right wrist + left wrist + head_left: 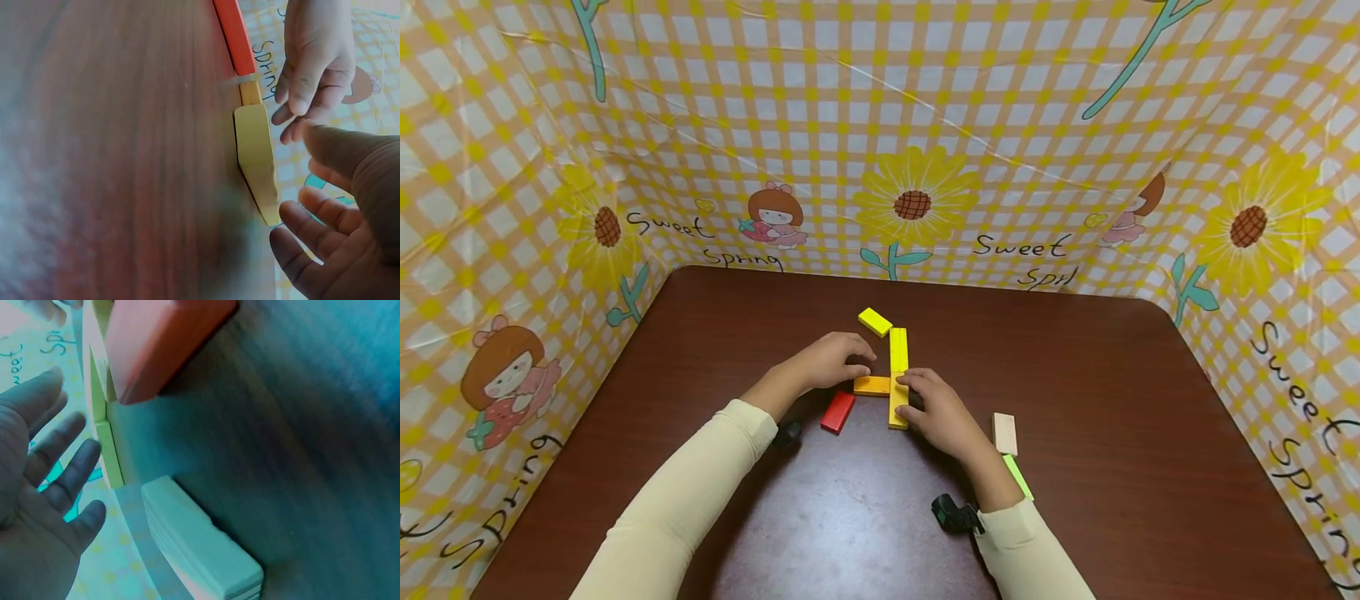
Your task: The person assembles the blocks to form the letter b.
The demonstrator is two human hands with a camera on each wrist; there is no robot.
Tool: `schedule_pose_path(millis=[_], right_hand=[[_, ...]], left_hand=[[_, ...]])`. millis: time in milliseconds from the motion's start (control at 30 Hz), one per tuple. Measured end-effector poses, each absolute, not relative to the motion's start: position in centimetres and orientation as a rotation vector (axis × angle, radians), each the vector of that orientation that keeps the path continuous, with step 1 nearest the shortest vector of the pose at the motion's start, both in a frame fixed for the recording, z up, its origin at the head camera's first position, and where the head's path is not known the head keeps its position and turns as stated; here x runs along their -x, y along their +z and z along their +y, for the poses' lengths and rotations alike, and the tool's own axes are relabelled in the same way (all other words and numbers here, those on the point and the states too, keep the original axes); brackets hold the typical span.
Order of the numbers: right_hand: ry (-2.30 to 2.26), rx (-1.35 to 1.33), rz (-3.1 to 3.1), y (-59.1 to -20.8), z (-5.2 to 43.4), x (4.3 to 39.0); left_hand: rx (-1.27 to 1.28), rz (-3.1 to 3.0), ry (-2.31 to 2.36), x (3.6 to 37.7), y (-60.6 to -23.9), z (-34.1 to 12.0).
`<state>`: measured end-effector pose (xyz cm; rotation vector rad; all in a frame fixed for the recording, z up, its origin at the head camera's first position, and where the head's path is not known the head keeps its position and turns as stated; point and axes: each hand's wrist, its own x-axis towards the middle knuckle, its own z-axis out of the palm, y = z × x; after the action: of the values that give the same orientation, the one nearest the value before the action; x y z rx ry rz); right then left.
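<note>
Yellow blocks lie end to end in a line, the far piece point(898, 348) meeting a nearer yellow block point(898, 404). An orange block point(872, 386) reaches left from that line. My left hand point(831, 360) hovers by the orange block's left end, its fingers loosely bent around nothing in the left wrist view. Beside the near yellow block is my right hand point(938, 410), thumb and fingers spread; whether the fingertips touch it I cannot tell. The right wrist view shows no block between those fingers. A red block point(837, 412) lies below my left hand.
One loose yellow block point(875, 322) lies angled at the far end of the line. Right of my right wrist are a wood-coloured block point(1003, 433) and a green block point(1017, 477). A pale block point(200, 540) shows in the left wrist view. Patterned cloth surrounds the brown table.
</note>
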<state>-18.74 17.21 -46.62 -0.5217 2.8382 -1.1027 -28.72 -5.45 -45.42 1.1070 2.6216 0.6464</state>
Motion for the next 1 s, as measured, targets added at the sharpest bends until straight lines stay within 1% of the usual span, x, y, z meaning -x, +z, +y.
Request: schedule_pose_path(millis=[200,400,567,1000], right_hand=[[-1.096,0.524,2.86,-46.1,17.0,18.1],[-1.108,0.534,2.879,-45.9,16.9,17.7],[-1.141,0.6,2.886,-45.7,16.4,17.2],[-1.142,0.761,2.784,-45.6,12.8,16.2]], left_hand=[[-1.153,2.567,0.648,27.6,-45.8,-5.3],[-1.217,2.548,0.638,27.1,-46.3,-5.6],[-1.212,2.557,0.626,26.8,-46.1,-6.0],[-1.192,2.635,0.602,26.6,-46.7,-7.4]])
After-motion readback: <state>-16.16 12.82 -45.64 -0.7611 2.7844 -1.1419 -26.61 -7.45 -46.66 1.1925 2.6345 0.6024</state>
